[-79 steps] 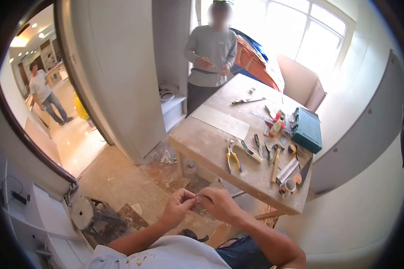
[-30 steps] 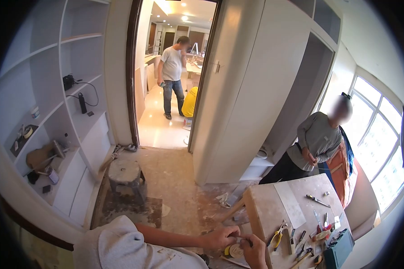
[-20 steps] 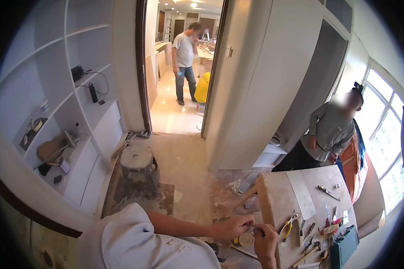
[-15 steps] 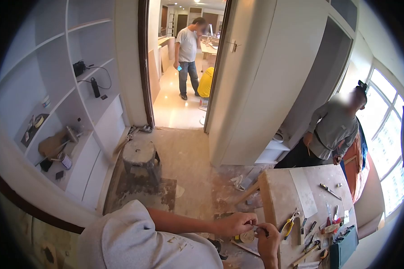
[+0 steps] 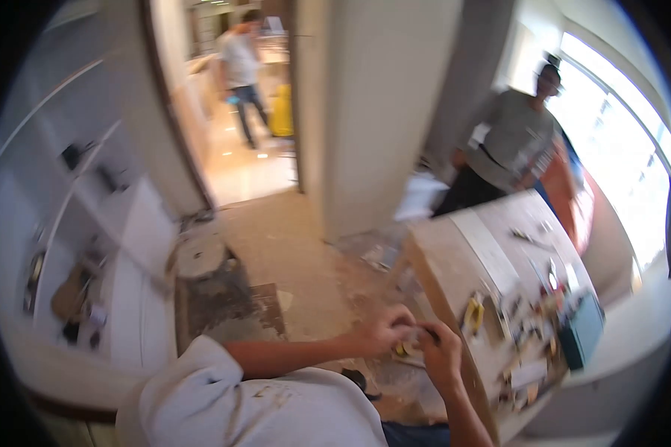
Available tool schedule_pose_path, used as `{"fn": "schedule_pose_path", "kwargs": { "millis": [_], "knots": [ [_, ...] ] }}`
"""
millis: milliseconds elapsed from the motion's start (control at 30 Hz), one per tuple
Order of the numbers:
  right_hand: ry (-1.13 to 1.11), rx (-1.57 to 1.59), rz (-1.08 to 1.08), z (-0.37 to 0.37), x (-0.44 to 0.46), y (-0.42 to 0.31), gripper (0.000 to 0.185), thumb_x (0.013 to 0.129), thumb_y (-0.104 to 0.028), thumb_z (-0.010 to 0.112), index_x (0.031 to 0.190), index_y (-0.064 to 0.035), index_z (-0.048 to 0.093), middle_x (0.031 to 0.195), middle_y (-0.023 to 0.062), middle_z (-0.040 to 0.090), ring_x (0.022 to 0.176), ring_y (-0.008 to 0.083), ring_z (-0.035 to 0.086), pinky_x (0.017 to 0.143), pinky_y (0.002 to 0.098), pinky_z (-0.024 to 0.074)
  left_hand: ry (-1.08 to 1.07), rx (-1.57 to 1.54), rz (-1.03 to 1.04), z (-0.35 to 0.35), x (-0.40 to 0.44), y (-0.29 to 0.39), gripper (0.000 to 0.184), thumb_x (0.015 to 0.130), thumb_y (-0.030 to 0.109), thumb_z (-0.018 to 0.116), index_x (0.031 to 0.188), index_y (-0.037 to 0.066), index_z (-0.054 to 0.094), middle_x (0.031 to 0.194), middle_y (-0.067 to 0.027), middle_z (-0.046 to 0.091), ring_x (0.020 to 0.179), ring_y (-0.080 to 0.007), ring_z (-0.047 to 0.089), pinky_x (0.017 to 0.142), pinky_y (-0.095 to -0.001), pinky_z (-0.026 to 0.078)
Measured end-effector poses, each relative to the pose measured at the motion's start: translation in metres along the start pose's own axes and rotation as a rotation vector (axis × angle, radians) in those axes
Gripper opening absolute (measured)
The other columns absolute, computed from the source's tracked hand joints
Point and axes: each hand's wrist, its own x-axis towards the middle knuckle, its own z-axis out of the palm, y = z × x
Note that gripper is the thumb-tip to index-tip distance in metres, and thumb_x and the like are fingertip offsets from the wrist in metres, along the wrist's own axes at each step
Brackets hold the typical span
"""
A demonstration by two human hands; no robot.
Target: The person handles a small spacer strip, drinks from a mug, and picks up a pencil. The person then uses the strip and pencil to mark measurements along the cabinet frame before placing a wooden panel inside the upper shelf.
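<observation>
My left hand (image 5: 384,331) is closed, its fingers pinched together just in front of my body. Meeting it on the right, my right hand (image 5: 440,352) has its fingers closed as well. Something small sits between the fingertips of both hands, too blurred to name. Just below the hands shows a small yellow item (image 5: 401,349), partly hidden. To the right of my hands is the wooden worktable (image 5: 438,237), with yellow-handled pliers (image 5: 473,313) near its close edge.
Several blurred hand tools lie by a teal toolbox (image 5: 581,335) on the table. A co-worker in grey (image 5: 511,145) stands behind it. A stained stool (image 5: 203,257) stands left, near shelves (image 5: 138,246). Another person (image 5: 242,67) stands beyond the doorway.
The view has turned and blurred; the doorway and shelves shift left, the table up and left. Both hands stay together, slightly higher in view. The co-worker by the window leans nearer the table.
</observation>
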Motion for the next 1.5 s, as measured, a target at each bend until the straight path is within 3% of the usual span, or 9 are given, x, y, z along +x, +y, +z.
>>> {"fn": "schedule_pose_path", "kwargs": {
  "millis": [233,433,467,600,933,1200,1300,1367,1500],
  "knots": [
    [0.077,0.045,0.128,-0.012,-0.005,-0.013,0.021,0.092,-0.008,0.064,0.111,-0.0024,0.072,0.092,0.0152,0.073,0.085,0.0234,0.07,0.08,0.0333,0.0535,-0.055,0.04,-0.11,0.006,0.001,0.02,0.019,0.1,0.011,0.065,0.117,0.003,0.065,0.093,-0.0022,0.067,0.085,-0.009,0.064,0.072,-0.0245,0.053],
    [0.102,-0.023,0.012,-0.016,-0.001,0.022,0.022,0.092,-0.016,0.067,0.109,-0.0038,0.074,0.092,0.0154,0.074,0.084,0.0195,0.07,0.078,0.0339,0.0537,-0.061,0.318,0.216,0.01,0.015,-0.008,0.02,0.099,0.011,0.065,0.117,0.003,0.064,0.094,-0.0006,0.067,0.079,-0.0046,0.058,0.069,-0.0235,0.05],
    [0.053,0.056,0.174,-0.015,-0.006,0.016,0.023,0.092,-0.017,0.067,0.11,-0.0043,0.074,0.092,0.0157,0.074,0.085,0.0206,0.071,0.079,0.0344,0.0539,-0.099,0.134,0.082,0.011,0.014,-0.015,0.021,0.098,0.011,0.066,0.118,0.003,0.063,0.095,-0.0009,0.067,0.08,-0.005,0.059,0.069,-0.0236,0.05],
    [0.114,-0.098,-0.03,-0.021,-0.005,0.014,0.018,0.093,-0.011,0.066,0.107,-0.0018,0.074,0.083,0.0098,0.072,0.072,0.0132,0.068,0.07,0.0299,0.0541,-0.207,-0.277,-0.221,0.009,0.021,-0.015,0.023,0.097,0.01,0.068,0.118,0.002,0.061,0.099,-0.0023,0.067,0.086,-0.0069,0.063,0.073,-0.024,0.052],
    [0.063,-0.065,0.023,-0.028,-0.013,0.005,0.02,0.093,-0.01,0.067,0.11,-0.0026,0.073,0.085,0.0099,0.073,0.078,0.0139,0.07,0.073,0.0298,0.055,-0.245,-0.201,-0.354,0.006,0.024,0.002,0.02,0.095,0.017,0.073,0.106,0.002,0.068,0.094,-0.0046,0.071,0.083,-0.0117,0.067,0.076,-0.0275,0.054],
    [0.075,-0.137,-0.071,-0.027,-0.009,0.002,0.024,0.094,-0.015,0.064,0.112,-0.0013,0.071,0.105,0.0196,0.073,0.1,0.025,0.071,0.088,0.0356,0.053,-0.257,-0.037,-0.149,0.008,0.022,-0.01,0.018,0.099,0.022,0.068,0.102,0.004,0.066,0.084,0.0039,0.062,0.077,-0.0042,0.053,0.069,-0.0238,0.046],
    [0.097,0.075,0.064,-0.025,-0.007,0.002,0.024,0.095,-0.016,0.064,0.112,-0.0001,0.07,0.099,0.0189,0.073,0.093,0.0233,0.071,0.084,0.0358,0.0537,-0.211,0.065,-0.115,0.01,0.021,-0.004,0.016,0.099,0.019,0.067,0.099,0.003,0.067,0.083,0.003,0.063,0.077,-0.0043,0.052,0.068,-0.0243,0.045],
    [0.042,0.034,0.126,-0.028,-0.006,-0.002,0.02,0.098,-0.013,0.063,0.11,0.0007,0.07,0.087,0.0074,0.071,0.077,0.0102,0.066,0.071,0.0276,0.0528,-0.204,0.111,-0.089,0.009,0.02,-0.002,0.015,0.099,0.018,0.067,0.098,0.003,0.067,0.083,0.0018,0.063,0.077,-0.0049,0.053,0.069,-0.0249,0.045],
    [0.013,-0.009,0.12,-0.027,-0.003,0.007,0.024,0.097,-0.018,0.063,0.111,0.0009,0.069,0.088,0.0155,0.071,0.078,0.0205,0.068,0.074,0.0356,0.0532,-0.214,0.289,0.02,0.009,0.015,0.013,0.012,0.099,0.015,0.067,0.103,0.003,0.066,0.089,-0.0011,0.067,0.08,-0.007,0.06,0.073,-0.0258,0.049]
  ]
}}
